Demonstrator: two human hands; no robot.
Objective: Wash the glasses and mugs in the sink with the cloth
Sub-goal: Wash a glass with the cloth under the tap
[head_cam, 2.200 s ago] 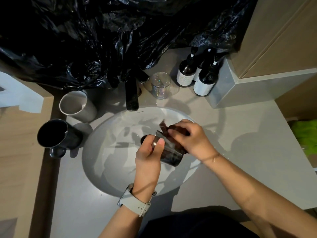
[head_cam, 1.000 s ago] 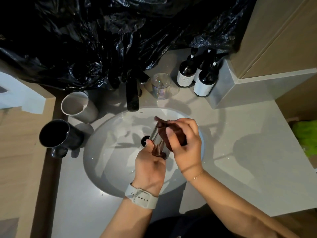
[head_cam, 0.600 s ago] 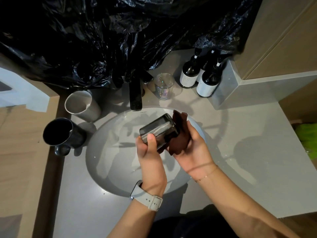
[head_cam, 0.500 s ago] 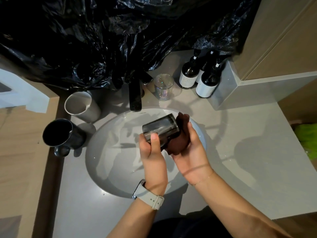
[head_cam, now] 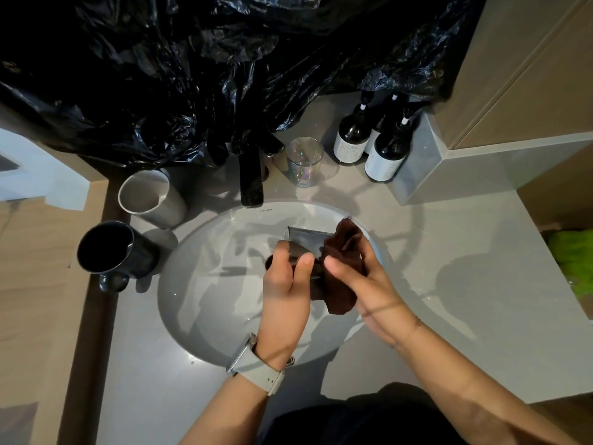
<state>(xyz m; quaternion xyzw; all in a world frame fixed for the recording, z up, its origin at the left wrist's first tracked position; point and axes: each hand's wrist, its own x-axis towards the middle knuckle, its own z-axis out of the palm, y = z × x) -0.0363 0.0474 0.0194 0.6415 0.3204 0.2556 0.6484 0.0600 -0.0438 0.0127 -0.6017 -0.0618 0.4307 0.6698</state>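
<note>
left hand (head_cam: 284,289) grasps glass (head_cam: 303,244) over sink (head_cam: 192,300), steadying it | right hand (head_cam: 369,284) clutches cloth (head_cam: 340,268) against its side to wipe

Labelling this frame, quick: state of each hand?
Left hand: grips the dark glass over the sink.
Right hand: holds the brown cloth against the glass.

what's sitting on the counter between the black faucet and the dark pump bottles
In the head view, a clear iridescent drinking glass stands upright on the counter between the black faucet and the dark white-labelled pump bottles.
</note>
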